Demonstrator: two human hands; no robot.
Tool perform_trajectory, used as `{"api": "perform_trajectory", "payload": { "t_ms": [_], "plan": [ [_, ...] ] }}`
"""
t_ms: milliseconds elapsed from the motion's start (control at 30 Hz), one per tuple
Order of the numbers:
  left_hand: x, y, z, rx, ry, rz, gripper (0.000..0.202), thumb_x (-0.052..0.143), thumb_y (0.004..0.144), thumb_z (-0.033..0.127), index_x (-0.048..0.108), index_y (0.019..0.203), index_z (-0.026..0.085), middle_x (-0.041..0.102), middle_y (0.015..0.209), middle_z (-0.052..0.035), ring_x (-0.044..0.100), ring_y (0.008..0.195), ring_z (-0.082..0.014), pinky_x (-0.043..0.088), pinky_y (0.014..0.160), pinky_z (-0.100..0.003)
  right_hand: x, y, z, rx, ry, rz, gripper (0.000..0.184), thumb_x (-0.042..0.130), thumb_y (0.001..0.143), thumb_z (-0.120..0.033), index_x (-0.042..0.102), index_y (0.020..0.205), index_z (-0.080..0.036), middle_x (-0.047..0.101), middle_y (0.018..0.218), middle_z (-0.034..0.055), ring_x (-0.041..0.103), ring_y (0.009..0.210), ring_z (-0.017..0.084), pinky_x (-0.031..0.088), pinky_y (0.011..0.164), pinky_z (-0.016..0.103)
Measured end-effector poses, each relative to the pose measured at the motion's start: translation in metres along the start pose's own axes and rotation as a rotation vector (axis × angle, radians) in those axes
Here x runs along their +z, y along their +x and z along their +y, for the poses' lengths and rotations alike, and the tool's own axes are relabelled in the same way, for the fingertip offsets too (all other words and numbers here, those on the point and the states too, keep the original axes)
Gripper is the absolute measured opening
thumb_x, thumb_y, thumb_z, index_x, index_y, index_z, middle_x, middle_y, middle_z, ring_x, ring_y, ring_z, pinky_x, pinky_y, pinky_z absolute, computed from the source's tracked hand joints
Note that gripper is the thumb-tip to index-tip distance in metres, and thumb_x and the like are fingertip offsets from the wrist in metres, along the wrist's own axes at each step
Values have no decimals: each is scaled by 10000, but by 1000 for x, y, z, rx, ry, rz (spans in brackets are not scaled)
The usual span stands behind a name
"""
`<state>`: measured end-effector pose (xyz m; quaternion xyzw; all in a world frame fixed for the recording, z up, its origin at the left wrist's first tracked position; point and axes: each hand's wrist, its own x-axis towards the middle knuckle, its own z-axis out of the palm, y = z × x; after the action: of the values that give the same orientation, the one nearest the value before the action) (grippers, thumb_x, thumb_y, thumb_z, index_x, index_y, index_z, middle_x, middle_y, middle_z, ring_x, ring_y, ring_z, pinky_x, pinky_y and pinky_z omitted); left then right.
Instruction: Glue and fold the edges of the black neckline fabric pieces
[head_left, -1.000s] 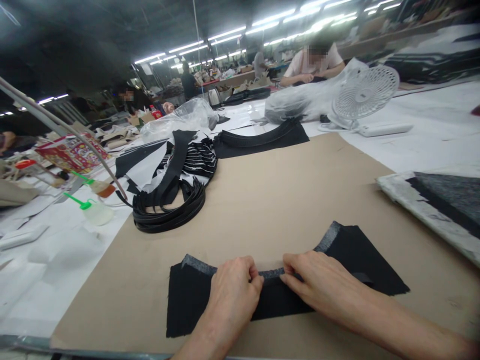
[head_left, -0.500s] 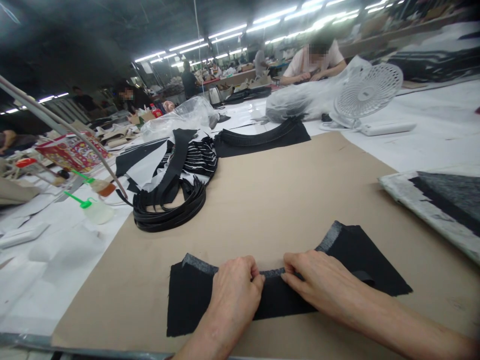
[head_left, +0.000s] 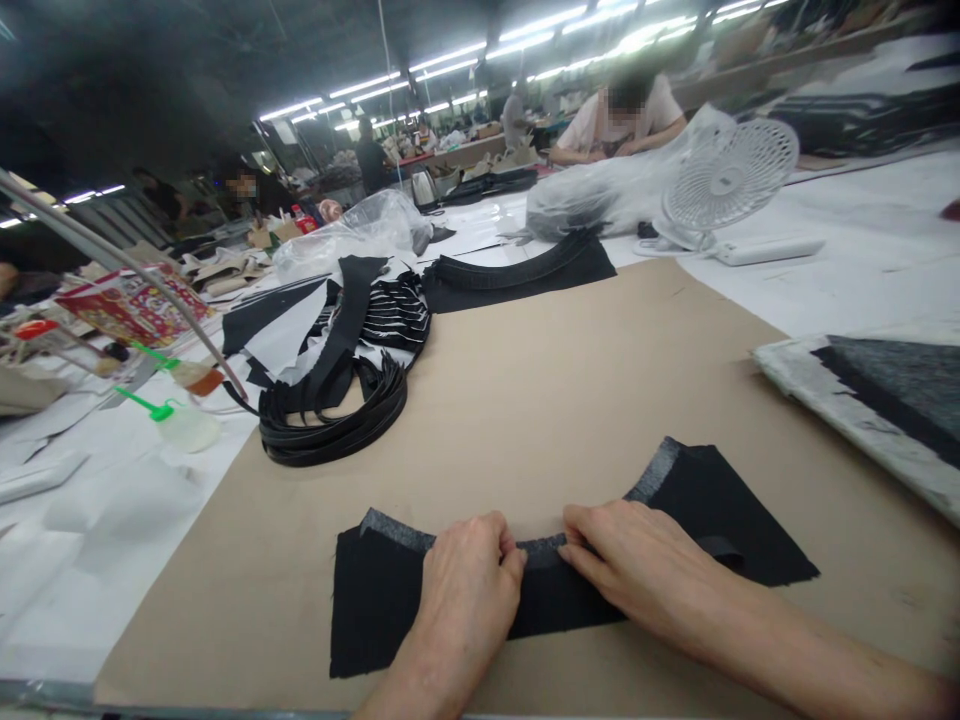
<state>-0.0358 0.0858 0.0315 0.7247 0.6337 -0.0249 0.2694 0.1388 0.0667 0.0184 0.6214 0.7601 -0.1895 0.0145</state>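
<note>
A black fabric piece (head_left: 559, 605) with a curved upper edge lies flat before me. Along that curve runs a grey strip (head_left: 401, 530), its fuzzy face showing. My left hand (head_left: 472, 570) pinches the edge left of the curve's middle, thumb and fingers together. A short way to the right, my right hand (head_left: 619, 545) pinches the same edge. Between the two pinches a short length of the grey strip is visible. A narrow dark band (head_left: 721, 550) shows beyond my right wrist, on the fabric. The fingertips hide what exactly lies between them.
Brown paper (head_left: 540, 400) covers the table under the work. A coil of black strips (head_left: 337, 440) and fabric scraps are at left, beside bottles (head_left: 184, 425) with green spouts. Farther back are a black curved piece (head_left: 525, 275) and a white fan (head_left: 731, 175). A fabric-topped board (head_left: 885, 410) stands right.
The whole view has shifted slightly to the left. Both hands keep their pinches on the fabric edge, almost unmoved relative to it.
</note>
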Motion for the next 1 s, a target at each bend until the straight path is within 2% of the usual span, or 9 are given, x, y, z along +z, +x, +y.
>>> {"api": "perform_trajectory", "payload": {
  "t_ms": [300,500,633,700,733,833,900,1000],
  "plan": [
    [0,2,0,-4,9,-18,124,558,818,283,634,737,229,691,759,-4,620,755,-179,296,615,-264,-1,-3,-3,18,-29,-21,157,517,919,-232,640,829,-190,698,729,78,685,695,277,293,514,297],
    [0,-1,4,-7,74,-29,114,557,847,270,618,761,225,688,766,3,624,767,-174,291,615,-258,5,-3,0,-6,-23,22,163,519,911,-229,640,811,-182,682,724,82,673,693,254,368,560,293],
    [5,-5,2,19,95,-5,111,540,871,245,575,768,226,656,717,20,615,718,-176,297,606,-260,2,-5,-1,5,-1,32,166,516,891,-218,639,794,-165,659,691,83,653,676,228,390,585,286],
    [11,-7,-2,54,89,65,66,536,871,208,559,811,226,645,765,16,606,728,-178,328,625,-267,-1,-6,-2,14,-2,45,158,525,885,-229,634,792,-161,648,682,79,647,675,223,393,586,282],
    [15,-8,-4,94,87,129,46,536,863,184,556,850,223,641,817,7,604,760,-182,351,654,-275,-3,-6,-1,13,-3,54,152,532,882,-234,631,793,-160,644,684,77,645,677,220,395,587,280],
    [30,-9,-12,300,106,390,173,513,850,120,565,976,227,628,979,-23,588,914,-207,385,791,-336,-8,-6,2,3,-4,76,131,567,869,-255,627,805,-156,643,710,73,642,699,217,405,599,274],
    [42,-6,-17,521,123,527,263,447,870,90,583,1034,243,638,1029,-27,582,964,-209,379,837,-362,-10,-6,4,8,0,73,135,590,859,-270,629,801,-155,641,711,74,639,706,220,410,604,273],
    [62,0,-23,887,141,613,442,292,883,23,564,1183,201,662,1020,-54,593,914,-189,413,823,-338,-11,-8,3,26,1,64,107,586,861,-235,638,827,-148,648,736,85,639,742,231,420,633,281]
  ]
}}
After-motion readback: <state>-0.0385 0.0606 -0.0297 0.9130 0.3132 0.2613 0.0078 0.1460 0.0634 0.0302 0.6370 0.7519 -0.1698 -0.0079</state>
